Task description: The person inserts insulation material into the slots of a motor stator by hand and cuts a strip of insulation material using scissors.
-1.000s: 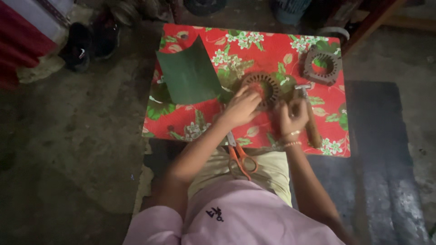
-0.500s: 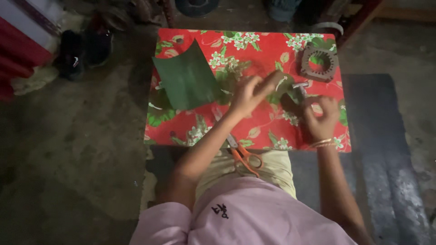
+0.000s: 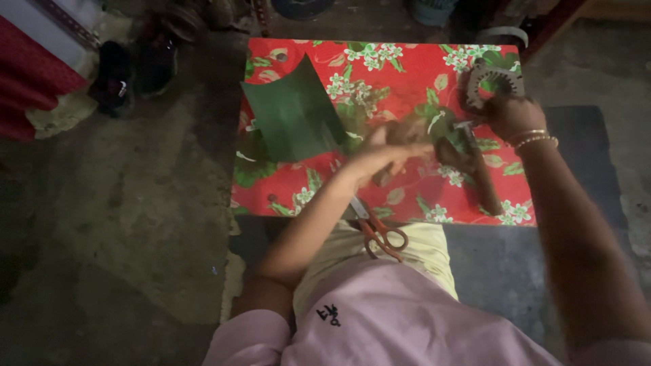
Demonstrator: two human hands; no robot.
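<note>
Head cam, looking straight down: the right hand (image 3: 505, 115) is up at about 2 o'clock on the red floral cloth (image 3: 407, 68), fingers curled around the lower edge of a round toothed ring (image 3: 491, 80), so that one's grasping the ring; gold bangles sit on the wrist just below it. The left hand (image 3: 386, 152) is motion-blurred near the middle of the cloth, fingers stretched toward 3 o'clock, and I honestly can't tell if it's holding anything or just open. Between the two hands lies a hammer (image 3: 475, 169), metal head toward 12, dark wooden handle running down toward 5 o'clock, so its long axis is roughly along the right forearm; the left fingertips are nearer the head, the right hand sits just above it. Off at 10 o'clock from the left hand is a dark green sheet (image 3: 291, 115), curled at its top corner, lying on the cloth. Orange-handled scissors (image 3: 380, 230) rest on the lap at 6 o'clock, blades pointing up toward the cloth edge. No packages, labels or signs to speak of
</note>
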